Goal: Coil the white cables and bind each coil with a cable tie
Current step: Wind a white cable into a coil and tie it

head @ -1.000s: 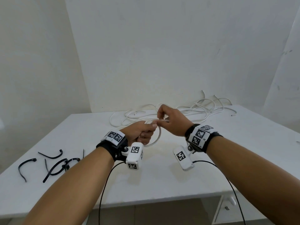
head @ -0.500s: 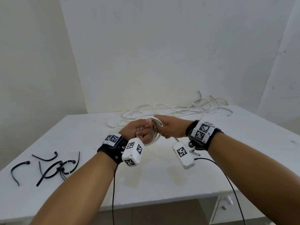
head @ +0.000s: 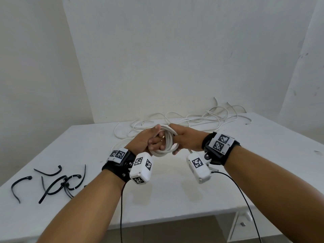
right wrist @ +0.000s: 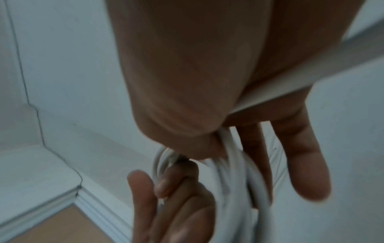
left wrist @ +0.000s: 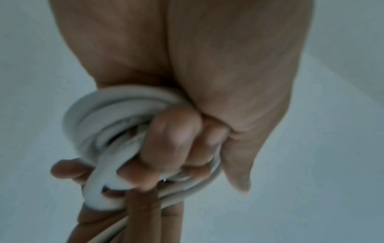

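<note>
White coil (head: 166,142) clasped between left hand (head: 143,141) and right hand (head: 188,140).

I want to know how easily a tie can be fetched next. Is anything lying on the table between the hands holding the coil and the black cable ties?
Nothing visible. The left hand and right hand hold the coil above the table; bare tabletop separates them from the cable ties at the near left.

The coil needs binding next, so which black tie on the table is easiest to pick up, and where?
The lone tie at the far left, clear of the tangled ties. It arches off the table, so pinch the raised middle from above with the left hand, while the right hand holds the coil.
</note>
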